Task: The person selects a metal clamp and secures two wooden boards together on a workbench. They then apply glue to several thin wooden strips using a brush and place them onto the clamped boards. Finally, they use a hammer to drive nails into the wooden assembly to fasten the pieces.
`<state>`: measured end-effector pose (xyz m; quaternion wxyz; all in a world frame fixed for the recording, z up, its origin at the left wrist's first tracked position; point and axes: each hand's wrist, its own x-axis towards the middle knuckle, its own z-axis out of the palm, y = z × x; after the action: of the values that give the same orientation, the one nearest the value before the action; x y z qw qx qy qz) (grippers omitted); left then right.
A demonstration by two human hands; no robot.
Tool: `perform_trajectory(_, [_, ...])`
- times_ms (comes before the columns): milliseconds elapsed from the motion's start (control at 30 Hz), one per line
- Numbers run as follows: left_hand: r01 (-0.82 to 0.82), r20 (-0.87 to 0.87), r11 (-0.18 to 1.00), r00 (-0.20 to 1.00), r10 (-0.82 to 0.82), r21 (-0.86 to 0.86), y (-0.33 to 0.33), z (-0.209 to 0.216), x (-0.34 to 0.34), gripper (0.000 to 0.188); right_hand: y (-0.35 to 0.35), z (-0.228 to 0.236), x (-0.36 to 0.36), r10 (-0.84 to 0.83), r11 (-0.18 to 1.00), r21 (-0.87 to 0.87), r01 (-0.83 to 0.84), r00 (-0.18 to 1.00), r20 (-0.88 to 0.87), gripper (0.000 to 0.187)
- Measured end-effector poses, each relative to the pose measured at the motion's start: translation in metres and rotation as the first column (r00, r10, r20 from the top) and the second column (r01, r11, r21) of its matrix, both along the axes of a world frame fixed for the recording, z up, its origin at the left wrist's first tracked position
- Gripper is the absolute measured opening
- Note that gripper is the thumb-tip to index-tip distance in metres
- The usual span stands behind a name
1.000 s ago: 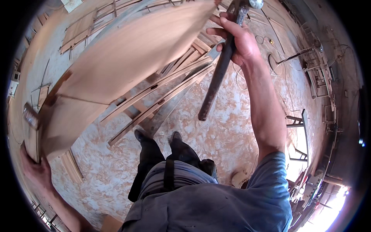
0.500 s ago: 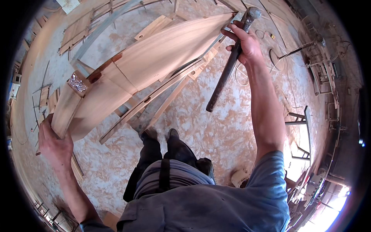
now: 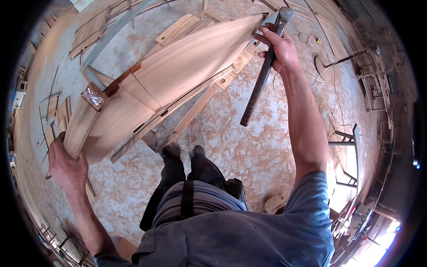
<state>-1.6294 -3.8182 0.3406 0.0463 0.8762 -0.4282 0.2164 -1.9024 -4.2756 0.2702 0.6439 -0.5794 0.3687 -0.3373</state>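
Note:
A long, pale, curved wooden panel (image 3: 191,58) slants across the view from lower left to upper right. My left hand (image 3: 69,167) is closed round its near left end, at a thick curved wooden piece with a shiny, crinkled silvery patch (image 3: 93,95) on its block. A dark reddish-brown stain marks the panel's upper edge beside that block. In my right hand (image 3: 282,51) is a hammer (image 3: 260,86), head up and its dark handle pointing down and left. The fingers of this hand reach to the panel's far right tip; whether they press on it I cannot tell.
Beneath the panel lie wooden rails (image 3: 191,115) with slots and holes. More slats and frames (image 3: 91,33) lie at the far left. A cable (image 3: 320,73) loops over the stained floor on the right, near a dark metal frame (image 3: 349,142). A pale bucket (image 3: 275,202) stands by my right side.
The panel's left end and my left hand have shifted slightly to the right. The hammer's handle end has moved a little up and right. Both hands keep their hold.

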Motion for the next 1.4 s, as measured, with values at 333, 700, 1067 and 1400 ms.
perform_trajectory(333, [-0.042, 0.015, 0.999, 0.999, 0.042, 0.004, 0.0, 0.0, -0.006, 0.05, -0.007, -0.007, 0.001, 0.006, 1.0, 0.013, -0.006, 1.0, 0.023, 0.049])
perform_trajectory(700, [-0.039, -0.015, 0.999, 0.999, 0.039, 0.008, 0.0, 0.003, -0.01, 0.05, -0.005, -0.007, -0.001, 0.002, 1.0, -0.013, -0.002, 0.999, 0.051, 0.048])
perform_trajectory(1067, [-0.021, -0.012, 0.999, 1.0, 0.022, 0.035, 0.002, 0.003, -0.019, 0.049, -0.008, -0.023, 0.002, 0.013, 1.0, 0.004, -0.013, 0.999, 0.036, 0.045])
perform_trajectory(1400, [0.045, -0.007, 0.999, 0.999, -0.045, 0.0, 0.007, -0.012, -0.027, 0.05, -0.005, -0.026, 0.006, -0.003, 1.0, 0.008, 0.003, 0.999, 0.036, 0.046])
